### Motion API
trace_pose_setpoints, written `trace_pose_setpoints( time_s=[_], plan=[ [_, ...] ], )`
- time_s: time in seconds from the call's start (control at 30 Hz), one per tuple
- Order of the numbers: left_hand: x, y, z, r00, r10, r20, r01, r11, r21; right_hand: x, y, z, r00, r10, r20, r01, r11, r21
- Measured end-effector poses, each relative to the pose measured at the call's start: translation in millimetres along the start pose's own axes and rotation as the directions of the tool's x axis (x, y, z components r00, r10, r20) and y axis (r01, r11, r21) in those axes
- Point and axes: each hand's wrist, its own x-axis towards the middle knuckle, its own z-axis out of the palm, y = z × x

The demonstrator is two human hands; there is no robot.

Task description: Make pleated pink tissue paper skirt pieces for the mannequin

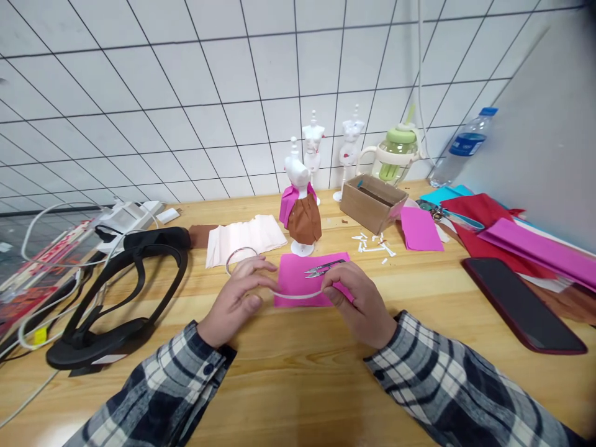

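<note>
A thin white strip (298, 297) bows between my two hands, above a magenta cloth piece (291, 273). My right hand (361, 301) pinches its right end between thumb and fingers. The other end runs to the fingertips of my left hand (239, 295). Behind the left knuckles rises a thin ring (229, 259), apparently a roll of narrow tape; its lower part is hidden by the hand, which is curled around it. Small thread snips (319, 270) lie on the magenta cloth, near the right fingers. Just beyond stands a small white dress form (298, 171) wearing a brown skirt (305, 222) and magenta cloth.
Pale pink cloth (246, 239) lies at back left, beside a black headset (123, 332) and cables. White scraps (375, 242) are scattered before a cardboard box (372, 205). Right are coloured fabrics (479, 217), a phone (524, 304) and a water bottle (465, 149). A tiled wall closes the back.
</note>
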Motion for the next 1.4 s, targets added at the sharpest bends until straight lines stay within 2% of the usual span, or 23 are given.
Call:
trace_pose_setpoints(
  time_s=[0.13, 0.23, 0.3, 0.33, 0.4, 0.43, 0.47, 0.53, 0.57, 0.63, 0.73, 0.9, 1.03, 1.1, 1.17, 1.27, 1.33, 1.4],
  plan=[
    [-0.1, 3.0, 5.2, 0.996, -0.040, -0.084, 0.037, 0.999, -0.039, 0.4, 1.5, -0.2, 0.998, 0.015, -0.054, -0.016, 1.000, -0.011],
    [0.4, 1.4, 4.9, 0.989, 0.013, -0.148, 0.000, 0.997, 0.084, -1.2, 2.4, 0.5, 0.993, 0.054, -0.108, -0.055, 0.998, -0.006],
    [0.9, 1.6, 3.6, 0.981, 0.079, -0.180, -0.038, 0.975, 0.221, -2.9, 3.1, 0.3, 0.958, 0.104, -0.266, -0.097, 0.995, 0.038],
    [1.2, 2.3, 3.4, 0.978, 0.110, -0.179, -0.057, 0.959, 0.279, -3.9, 2.7, 0.0, 0.922, 0.115, -0.369, -0.102, 0.993, 0.054],
    [1.4, 5.6, 4.9, 0.976, 0.189, -0.113, -0.137, 0.923, 0.359, -5.9, -1.0, -0.2, 0.867, 0.064, -0.495, -0.064, 0.998, 0.018],
    [1.1, 8.2, 6.8, 0.969, 0.241, -0.047, -0.205, 0.901, 0.382, -6.8, -4.5, 0.2, 0.878, 0.005, -0.479, -0.025, 0.999, -0.034],
    [0.6, 11.3, 9.3, 0.953, 0.300, 0.028, -0.287, 0.874, 0.392, -7.5, -8.8, 1.2, 0.918, -0.061, -0.391, 0.028, 0.996, -0.090],
    [-1.4, 18.4, 15.4, 0.902, 0.408, 0.139, -0.429, 0.821, 0.378, -8.5, -17.6, 4.9, 0.982, -0.158, -0.102, 0.144, 0.980, -0.137],
    [-2.6, 21.5, 18.5, 0.888, 0.434, 0.151, -0.458, 0.810, 0.366, -8.7, -20.9, 7.5, 0.984, -0.174, 0.031, 0.177, 0.975, -0.133],
    [-4.9, 25.6, 23.7, 0.901, 0.420, 0.107, -0.430, 0.838, 0.337, -8.6, -23.6, 13.0, 0.972, -0.163, 0.171, 0.185, 0.975, -0.122],
    [-6.4, 26.3, 28.1, 0.938, 0.344, 0.045, -0.341, 0.887, 0.312, -8.9, -19.1, 19.4, 0.980, -0.133, 0.150, 0.153, 0.979, -0.135],
    [-5.7, 24.3, 31.8, 0.961, 0.273, 0.038, -0.272, 0.915, 0.297, -12.7, -11.5, 22.7, 0.989, -0.111, 0.097, 0.124, 0.984, -0.132],
    [-2.7, 15.0, 29.2, 0.997, 0.072, 0.006, -0.070, 0.943, 0.325, -8.1, -9.6, 19.3, 0.994, 0.031, 0.107, -0.021, 0.996, -0.089],
    [0.2, 3.0, 25.6, 0.999, -0.035, -0.028, 0.042, 0.943, 0.331, 0.3, -7.9, 16.4, 0.986, 0.129, 0.108, -0.122, 0.990, -0.077],
    [3.5, -11.7, 22.5, 0.997, -0.075, 0.001, 0.071, 0.941, 0.331, 11.3, -6.1, 14.8, 0.967, 0.220, 0.131, -0.211, 0.974, -0.083],
    [7.0, -30.1, 21.7, 0.993, -0.049, 0.104, 0.014, 0.951, 0.308, 27.3, -3.9, 19.3, 0.903, 0.340, 0.263, -0.325, 0.940, -0.101],
    [7.6, -36.6, 23.5, 0.988, -0.042, 0.147, -0.004, 0.955, 0.298, 34.1, -2.3, 27.3, 0.860, 0.394, 0.325, -0.378, 0.919, -0.114],
    [7.3, -39.6, 25.8, 0.983, -0.060, 0.176, 0.009, 0.960, 0.280, 36.3, -0.4, 36.9, 0.843, 0.418, 0.337, -0.402, 0.908, -0.122]
  ],
)
